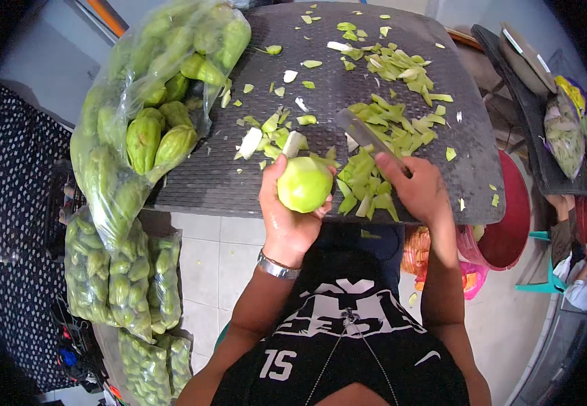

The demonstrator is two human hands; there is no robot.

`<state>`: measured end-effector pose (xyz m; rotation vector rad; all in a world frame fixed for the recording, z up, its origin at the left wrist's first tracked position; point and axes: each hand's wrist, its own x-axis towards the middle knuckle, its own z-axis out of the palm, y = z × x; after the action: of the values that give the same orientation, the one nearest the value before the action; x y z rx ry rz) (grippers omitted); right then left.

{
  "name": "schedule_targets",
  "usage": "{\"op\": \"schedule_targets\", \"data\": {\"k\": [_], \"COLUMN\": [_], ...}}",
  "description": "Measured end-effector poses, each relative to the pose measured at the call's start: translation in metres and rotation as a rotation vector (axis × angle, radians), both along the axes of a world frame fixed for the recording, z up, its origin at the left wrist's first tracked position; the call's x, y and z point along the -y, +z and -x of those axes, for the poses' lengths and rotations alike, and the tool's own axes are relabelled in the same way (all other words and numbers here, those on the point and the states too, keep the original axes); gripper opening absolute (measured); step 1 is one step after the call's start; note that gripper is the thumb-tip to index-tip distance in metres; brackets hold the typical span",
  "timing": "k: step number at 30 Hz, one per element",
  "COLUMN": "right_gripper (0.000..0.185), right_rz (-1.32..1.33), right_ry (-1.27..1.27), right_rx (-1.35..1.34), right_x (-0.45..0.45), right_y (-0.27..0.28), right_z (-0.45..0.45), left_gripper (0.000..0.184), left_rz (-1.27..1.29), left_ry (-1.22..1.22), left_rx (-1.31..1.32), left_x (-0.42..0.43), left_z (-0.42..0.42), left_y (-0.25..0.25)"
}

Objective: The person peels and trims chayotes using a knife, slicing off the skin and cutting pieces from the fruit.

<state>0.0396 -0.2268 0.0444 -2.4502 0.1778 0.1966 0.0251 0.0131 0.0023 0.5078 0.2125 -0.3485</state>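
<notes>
In my left hand (281,220) rests a peeled, pale green chayote (305,184), held just over the table's near edge with my fingers curled around it. My right hand (421,189) grips a knife (369,137) by its handle; the blade points up and left over the table, apart from the chayote. Green peel pieces (392,125) are heaped beside and under the knife, and a smaller scatter of peel (276,132) lies beyond my left hand. Unpeeled chayotes (146,142) show through the torn opening of a large clear plastic bag (100,115) on the table's left.
The dark woven-texture table (192,193) spans the middle. Several filled bags of chayotes (127,284) stand at lower left. A red tub (507,223) is on the floor at right, near a teal stool (544,281). Another table (551,162) holds bagged vegetables (564,139); people sit there.
</notes>
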Motion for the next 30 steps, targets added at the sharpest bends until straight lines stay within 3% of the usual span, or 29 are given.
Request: {"op": "schedule_targets", "data": {"k": [2, 5, 9, 12, 13, 18, 20, 22, 25, 28, 30], "right_gripper": [0.060, 0.052, 0.052, 0.050, 0.049, 0.044, 0.041, 0.039, 0.041, 0.047, 0.055], "right_rz": [-0.014, 0.025, 0.062, 0.024, 0.044, 0.057, 0.015, -0.011, -0.042, -0.124, -0.204], "right_ry": [0.037, 0.139, 0.248, 0.267, 0.244, 0.144, 0.132, 0.114, 0.069, 0.016, 0.013], "right_rx": [-0.010, 0.111, 0.338, 0.448, 0.424, 0.298, 0.340, 0.350, 0.269, 0.141, 0.115], "right_x": [-0.004, 0.001, 0.006, 0.001, 0.002, 0.011, 0.014, 0.017, 0.015, 0.000, -0.007], "right_y": [0.010, 0.004, -0.026, -0.012, -0.008, 0.008, 0.008, 0.005, 0.001, 0.014, 0.018], "right_z": [0.006, 0.014, 0.019, 0.025, 0.027, 0.039, 0.043, 0.043, 0.042, 0.042, 0.043], "left_gripper": [0.051, 0.056, 0.089, 0.092, 0.091, 0.075, 0.065, 0.061, 0.057, 0.044, 0.045], "left_rz": [-0.069, -0.182, -0.221, -0.256, -0.205, -0.194, 0.028, 0.029, -0.171, -0.063, 0.029], "left_ry": [-0.019, -0.142, -0.501, -0.459, -0.489, -0.033, 0.094, 0.101, 0.103, 0.008, -0.078], "left_rx": [0.015, 0.117, 0.303, 0.311, 0.292, 0.192, -0.051, 0.002, 0.006, 0.033, 0.010], "left_x": [0.003, 0.009, 0.018, 0.037, 0.030, 0.003, -0.007, -0.017, -0.006, 0.008, 0.014], "left_z": [0.002, 0.005, 0.006, 0.010, 0.008, -0.012, -0.018, -0.022, -0.021, -0.017, -0.014], "left_y": [0.012, 0.017, 0.015, 0.010, 0.013, 0.015, 0.016, 0.007, 0.005, 0.008, 0.010]}}
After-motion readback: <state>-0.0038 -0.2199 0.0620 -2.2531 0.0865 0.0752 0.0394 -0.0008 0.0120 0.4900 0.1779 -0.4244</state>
